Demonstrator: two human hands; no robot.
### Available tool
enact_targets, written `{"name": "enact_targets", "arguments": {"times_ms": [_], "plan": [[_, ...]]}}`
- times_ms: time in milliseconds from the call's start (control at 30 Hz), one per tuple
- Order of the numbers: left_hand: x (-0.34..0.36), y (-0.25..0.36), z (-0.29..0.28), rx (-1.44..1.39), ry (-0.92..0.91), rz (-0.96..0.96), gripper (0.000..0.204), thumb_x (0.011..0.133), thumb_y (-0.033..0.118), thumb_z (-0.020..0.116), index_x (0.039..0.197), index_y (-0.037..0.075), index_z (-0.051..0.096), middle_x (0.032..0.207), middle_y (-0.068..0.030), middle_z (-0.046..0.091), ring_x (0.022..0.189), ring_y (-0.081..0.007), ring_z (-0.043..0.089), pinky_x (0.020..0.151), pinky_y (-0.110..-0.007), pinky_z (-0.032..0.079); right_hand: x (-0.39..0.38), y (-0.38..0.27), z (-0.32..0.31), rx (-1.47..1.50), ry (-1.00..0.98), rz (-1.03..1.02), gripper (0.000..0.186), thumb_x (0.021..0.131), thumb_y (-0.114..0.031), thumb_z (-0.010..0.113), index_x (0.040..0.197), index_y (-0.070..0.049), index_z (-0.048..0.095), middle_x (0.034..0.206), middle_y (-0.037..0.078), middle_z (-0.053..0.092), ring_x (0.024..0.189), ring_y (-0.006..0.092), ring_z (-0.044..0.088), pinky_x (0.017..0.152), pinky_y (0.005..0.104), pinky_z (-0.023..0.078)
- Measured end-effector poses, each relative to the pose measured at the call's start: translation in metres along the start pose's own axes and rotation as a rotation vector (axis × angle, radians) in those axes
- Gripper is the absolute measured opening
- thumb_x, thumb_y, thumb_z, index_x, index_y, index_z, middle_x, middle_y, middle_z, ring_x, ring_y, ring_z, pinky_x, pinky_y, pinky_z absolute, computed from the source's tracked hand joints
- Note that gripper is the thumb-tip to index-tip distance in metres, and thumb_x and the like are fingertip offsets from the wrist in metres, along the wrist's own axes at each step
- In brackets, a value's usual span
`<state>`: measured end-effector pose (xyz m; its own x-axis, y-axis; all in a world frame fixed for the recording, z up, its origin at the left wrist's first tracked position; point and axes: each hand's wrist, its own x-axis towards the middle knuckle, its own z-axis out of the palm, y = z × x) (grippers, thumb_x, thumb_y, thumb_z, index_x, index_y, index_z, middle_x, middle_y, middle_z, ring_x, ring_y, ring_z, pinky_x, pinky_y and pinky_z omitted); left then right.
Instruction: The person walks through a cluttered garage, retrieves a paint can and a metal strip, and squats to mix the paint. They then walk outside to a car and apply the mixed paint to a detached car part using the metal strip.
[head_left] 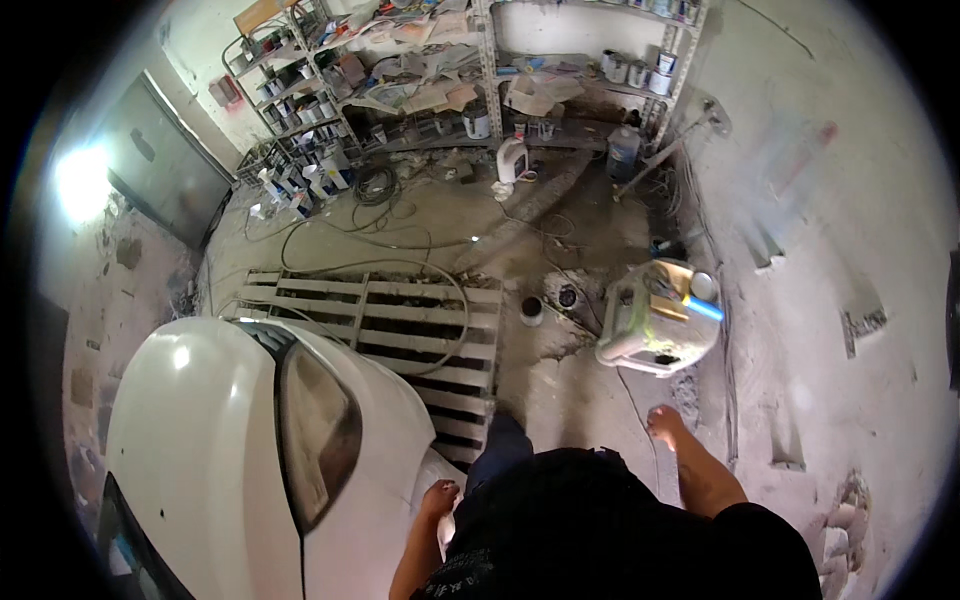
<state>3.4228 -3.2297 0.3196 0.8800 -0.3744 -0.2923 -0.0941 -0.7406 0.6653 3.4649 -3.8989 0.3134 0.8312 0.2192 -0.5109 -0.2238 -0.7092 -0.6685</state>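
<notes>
My left hand (440, 496) hangs low beside the white car (195, 430), its fingers curled. Something pale shows just below it, but I cannot make out whether the hand holds it. My right hand (662, 424) is out to the right over the floor, loosely closed, with nothing visible in it. Nearest to it stands a pale, worn plastic stool (640, 345), apart from the hand. On the stool's top lie a blue-handled tool (703, 307), a brownish flat tool (668, 307) and a round can (704, 287).
A slatted pallet (425, 405) lies by the car, with a hose (380, 263) across it. Two small pots, one of them a dark-filled can (531, 311), stand on the floor. White jug (512, 160) and shelves of cans (490, 90) are further back. A cable (632, 395) runs near my right hand.
</notes>
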Motion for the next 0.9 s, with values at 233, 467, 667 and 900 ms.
{"name": "enact_targets", "arguments": {"times_ms": [233, 467, 667, 900], "plan": [[0.150, 0.026, -0.124, -0.383, -0.066, -0.524, 0.044, 0.084, 0.036, 0.056, 0.110, 0.001, 0.063, 0.096, -0.0197, 0.068, 0.094, -0.0313, 0.065, 0.082, -0.038, 0.050, 0.025, -0.043, 0.026, 1.222, -0.179, 0.725, 0.016, 0.093, -0.013, 0.045, 0.082, -0.012, 0.057, 0.068, 0.006, 0.056, 0.055, 0.0204, 0.057, 0.045, 0.0374, 0.046], [0.244, -0.015, -0.221, -0.475, 0.006, -0.601, 0.051, 0.084, 0.035, 0.058, 0.120, -0.001, 0.057, 0.113, -0.0210, 0.064, 0.108, -0.0326, 0.061, 0.091, -0.038, 0.046, 0.170, -0.199, -0.008, 0.615, -0.012, 0.818, 0.015, 0.094, -0.016, 0.051, 0.089, -0.006, 0.062, 0.074, 0.008, 0.063, 0.064, 0.0188, 0.065, 0.051, 0.0288, 0.051], [0.350, -0.053, -0.259, -0.397, -0.022, -0.694, 0.048, 0.084, 0.033, 0.058, 0.119, 0.000, 0.058, 0.111, -0.0201, 0.065, 0.106, -0.0332, 0.061, 0.090, -0.039, 0.047, 0.339, -0.251, -0.064, 0.493, 0.032, 0.742, 0.021, 0.090, -0.018, 0.059, 0.080, 0.000, 0.063, 0.064, 0.011, 0.058, 0.054, 0.0213, 0.057, 0.053, 0.0351, 0.053], [0.462, -0.042, -0.360, -0.283, -0.019, -0.713, 0.044, 0.083, 0.034, 0.058, 0.113, 0.001, 0.061, 0.108, -0.0220, 0.065, 0.103, -0.0394, 0.060, 0.088, -0.044, 0.047, 0.525, -0.306, -0.158, -0.447, -0.212, 0.211, 0.030, 0.080, -0.028, 0.055, 0.095, -0.004, 0.064, 0.085, 0.019, 0.067, 0.071, 0.0394, 0.061, 0.062, 0.0484, 0.046]]}}
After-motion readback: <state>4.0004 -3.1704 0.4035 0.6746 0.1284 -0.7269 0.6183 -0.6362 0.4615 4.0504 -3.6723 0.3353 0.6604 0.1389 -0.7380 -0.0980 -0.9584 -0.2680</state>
